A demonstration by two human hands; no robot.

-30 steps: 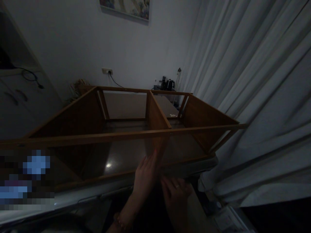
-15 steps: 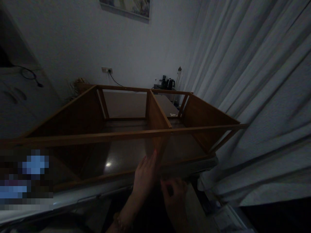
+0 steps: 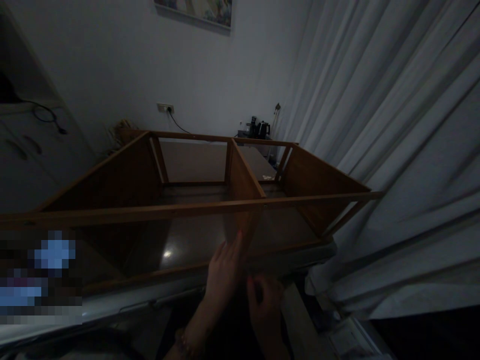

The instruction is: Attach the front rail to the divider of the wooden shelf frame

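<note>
**Operator:** State the position of the workpiece.
**Technician:** The wooden unit [image 3: 150, 212] spans the middle of the frame. Its divider panel [image 3: 242, 175] stands at centre, running from the far rail [image 3: 198, 137] toward the near side.

**Operator:** State the condition of each hand.
**Technician:** Left hand [image 3: 225, 267], lower centre: fingers extended along the near lower part of the divider. Whether the thumb closes on it cannot be told. Right hand [image 3: 266, 297], to the right and slightly lower: fingers curled. Shadow hides whether it holds anything.

**Operator:** Which step is in hand?
**Technician:** In my judgement, fitting or checking at the divider's near end, with the left hand bracing.

**Operator:** What does the next move call for?
**Technician:** Probably a steady left hand, the divider kept upright, and careful right-hand fingerwork below the near rail.
</note>
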